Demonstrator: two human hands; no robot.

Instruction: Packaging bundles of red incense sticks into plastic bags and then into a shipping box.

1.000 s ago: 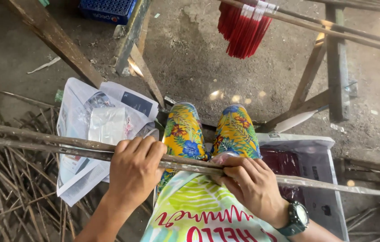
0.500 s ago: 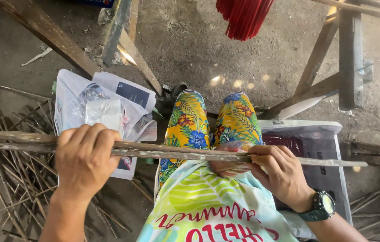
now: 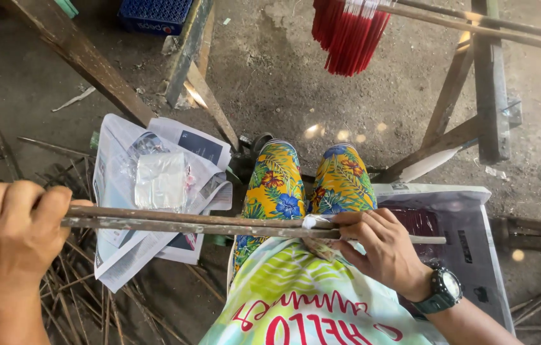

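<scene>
Here the left hand [image 3: 8,233] is closed in a fist around one end of two long thin sticks [image 3: 200,223], held level across the lap over floral trousers [image 3: 302,182]. The right hand [image 3: 379,246] pinches them near a white wrap [image 3: 314,222]. Newspaper [image 3: 155,191] lies on the floor beneath.

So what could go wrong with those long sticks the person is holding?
The left hand grips the long sticks far out at one end, while the right hand pinches them near the middle, so they might sag, slip or snap. The rough wood could also leave splinters in bare fingers. And the far end pokes out over the newspaper beside the knees, where it might snag or tear it.
</scene>
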